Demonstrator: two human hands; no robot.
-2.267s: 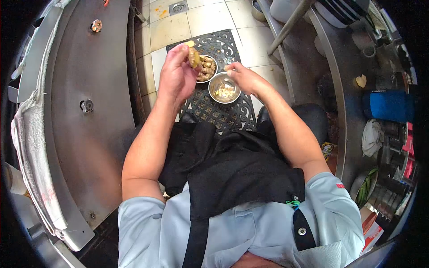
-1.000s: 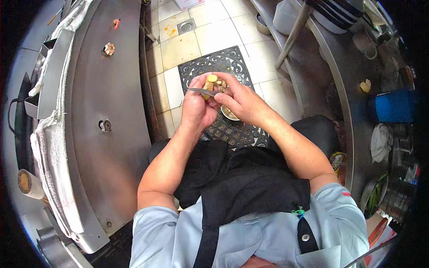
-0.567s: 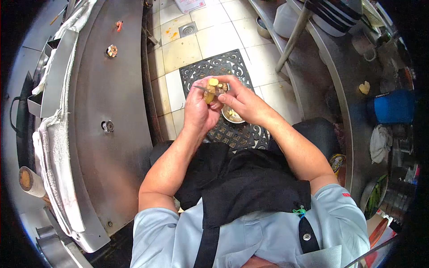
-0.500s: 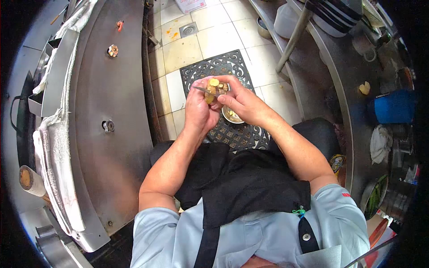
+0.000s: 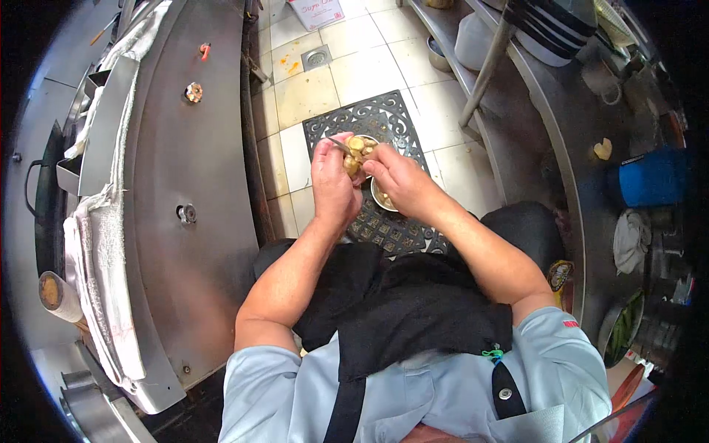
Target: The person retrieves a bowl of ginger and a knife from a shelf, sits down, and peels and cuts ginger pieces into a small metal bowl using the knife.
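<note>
Two hands (image 5: pixel 336 188) (image 5: pixel 400 181) gripping ginger (image 5: pixel 352 162) and knife (image 5: pixel 338 145); tiled aisle (image 5: pixel 362 74) runs between counter edge (image 5: pixel 240 148) and shelf (image 5: pixel 509 140)

The tiled floor (image 5: pixel 304 97) carries a black openwork mat (image 5: pixel 383 227) with two bowls (image 5: pixel 374 195) on it (both partly hidden) and, beyond, a printed carton (image 5: pixel 317 12).

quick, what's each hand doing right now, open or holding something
Left hand: closed around a knobbly, yellow-tan ginger root.
Right hand: closed on a slim grey metal knife, its handle hidden.
</note>
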